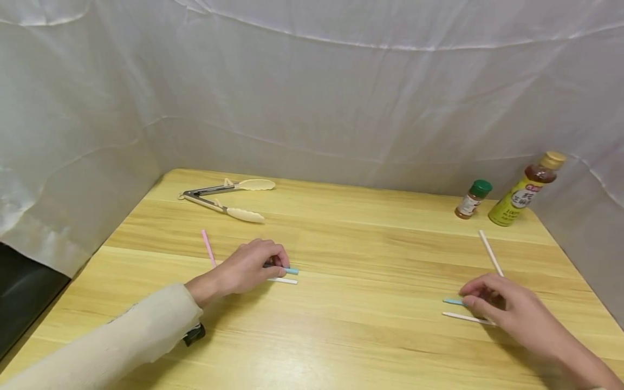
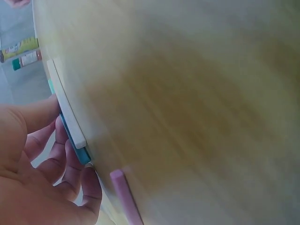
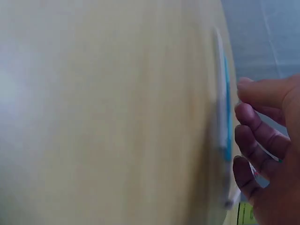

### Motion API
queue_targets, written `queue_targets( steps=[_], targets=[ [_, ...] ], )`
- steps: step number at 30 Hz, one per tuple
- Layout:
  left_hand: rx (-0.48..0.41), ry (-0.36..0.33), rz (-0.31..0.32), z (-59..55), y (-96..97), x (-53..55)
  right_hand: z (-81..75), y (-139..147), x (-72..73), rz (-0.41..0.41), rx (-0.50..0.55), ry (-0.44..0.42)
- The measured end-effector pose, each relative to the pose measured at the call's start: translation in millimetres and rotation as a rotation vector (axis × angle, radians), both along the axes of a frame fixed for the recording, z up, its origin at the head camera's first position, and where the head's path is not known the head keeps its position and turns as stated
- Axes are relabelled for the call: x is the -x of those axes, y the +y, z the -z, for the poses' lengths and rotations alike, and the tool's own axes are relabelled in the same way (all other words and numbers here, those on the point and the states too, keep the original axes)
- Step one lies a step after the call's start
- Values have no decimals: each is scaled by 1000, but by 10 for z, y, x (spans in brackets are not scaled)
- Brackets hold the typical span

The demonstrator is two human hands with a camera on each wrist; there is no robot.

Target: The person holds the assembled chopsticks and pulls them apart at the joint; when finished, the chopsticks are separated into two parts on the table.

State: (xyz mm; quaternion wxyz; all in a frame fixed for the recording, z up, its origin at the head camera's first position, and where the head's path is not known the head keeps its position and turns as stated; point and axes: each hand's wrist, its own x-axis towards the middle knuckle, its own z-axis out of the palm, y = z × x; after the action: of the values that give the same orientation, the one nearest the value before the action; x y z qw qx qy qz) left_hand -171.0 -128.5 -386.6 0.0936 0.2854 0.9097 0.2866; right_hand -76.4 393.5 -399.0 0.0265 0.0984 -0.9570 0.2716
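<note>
On the left of the table in the head view, my left hand (image 1: 255, 265) pinches a slim blue stick (image 1: 292, 271) between thumb and fingers. A white stick (image 2: 69, 110) lies alongside it, and a pink stick (image 1: 208, 248) runs partly behind the wrist. At the right, my right hand (image 1: 509, 306) hovers with loosely bent fingers over another blue stick (image 1: 453, 301). The right wrist view shows a gap between these fingertips (image 3: 243, 112) and that blue stick (image 3: 228, 112). A white stick with a tapered tip (image 1: 465, 318) lies beside it; another white stick (image 1: 489, 252) points away beyond the hand.
Spread tongs (image 1: 195, 193) with cream tips lie at the back left. A green-capped spice jar (image 1: 469, 201) and a yellow-green bottle (image 1: 519, 195) stand at the back right. Grey cloth (image 1: 341, 97) hangs behind the wooden table (image 1: 351, 325).
</note>
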Motion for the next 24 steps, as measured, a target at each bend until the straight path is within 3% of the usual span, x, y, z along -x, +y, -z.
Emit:
queue_targets(
  steps=[5, 10, 14, 24],
  targets=[
    [-6, -11, -6, -10, 22, 8, -85, 224, 102, 113, -22, 42],
    [-9, -28, -13, -17, 35, 5, -155, 399, 186, 215, -87, 7],
    [-13, -35, -15, -12, 45, 12, -146, 505, 259, 254, -126, 0],
    [-4, -35, -22, -4, 25, 8, -59, 601, 355, 322, -179, -119]
  ],
)
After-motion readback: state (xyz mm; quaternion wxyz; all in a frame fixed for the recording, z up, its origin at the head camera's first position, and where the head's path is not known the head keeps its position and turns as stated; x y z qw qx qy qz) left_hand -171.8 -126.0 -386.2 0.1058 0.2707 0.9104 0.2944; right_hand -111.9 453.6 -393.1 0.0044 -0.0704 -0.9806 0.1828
